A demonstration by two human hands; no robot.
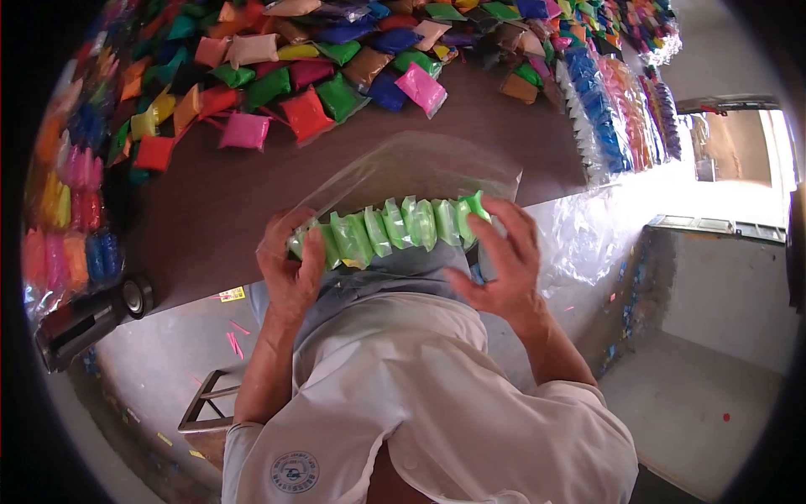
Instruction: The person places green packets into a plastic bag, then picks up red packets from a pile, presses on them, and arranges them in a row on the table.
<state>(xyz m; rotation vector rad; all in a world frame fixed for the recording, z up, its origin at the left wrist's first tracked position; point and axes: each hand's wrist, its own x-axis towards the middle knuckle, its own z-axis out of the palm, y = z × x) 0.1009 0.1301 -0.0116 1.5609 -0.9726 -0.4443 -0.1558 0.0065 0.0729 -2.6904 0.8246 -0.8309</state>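
A row of small bright green packets (392, 230) lies side by side in a clear plastic bag (403, 160), above my lap at the table's near edge. The bag's loose clear film spreads over the tabletop behind the row. At the row's left end, my left hand (290, 262) is closed on the bag, thumb in front and fingers behind. My right hand (508, 265) is at the other end with its fingers spread. Its upper fingertips meet the last green packet (472, 214), while the thumb stands apart below.
Many coloured packets (336, 92) are heaped along the far side of the brown table (210, 218). Filled bags of packets (600, 109) stand at the right, others (71, 256) at the left. A black cylindrical object (92, 315) sits at the left edge. Clear plastic film (588, 235) hangs at right; a wooden stool (206, 412) stands below left.
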